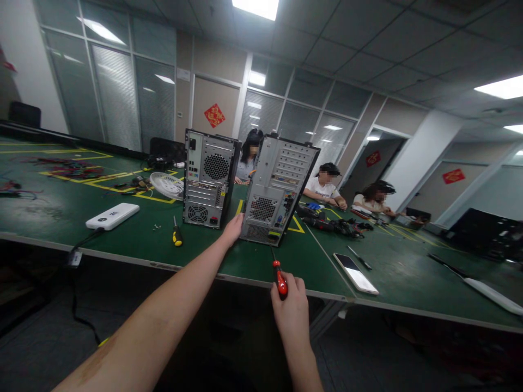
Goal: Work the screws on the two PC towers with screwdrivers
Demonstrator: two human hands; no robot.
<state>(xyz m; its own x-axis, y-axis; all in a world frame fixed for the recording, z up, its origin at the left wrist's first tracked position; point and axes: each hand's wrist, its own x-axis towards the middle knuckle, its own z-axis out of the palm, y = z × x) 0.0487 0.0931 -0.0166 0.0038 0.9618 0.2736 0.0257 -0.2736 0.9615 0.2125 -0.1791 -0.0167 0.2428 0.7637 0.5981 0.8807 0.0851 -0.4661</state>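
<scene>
Two computer towers stand upright on the green table, their back panels facing me. My left hand (233,231) is against the lower left edge of the right computer tower (267,188), gripping it there, with most fingers hidden along its side. A red and black screwdriver (280,282) is in my closed right hand (293,305). Its shaft points up and away, with the tip at the bottom edge of that tower; whether it touches a screw I cannot make out. The left computer tower (208,179) stands close beside my left hand, untouched.
A yellow and black screwdriver (176,234), small screws (156,227) and a white power bank (112,216) lie to the left. At right are a phone (355,273), a pen-like tool (359,258) and black cables (339,226). Several people sit across the table (122,242).
</scene>
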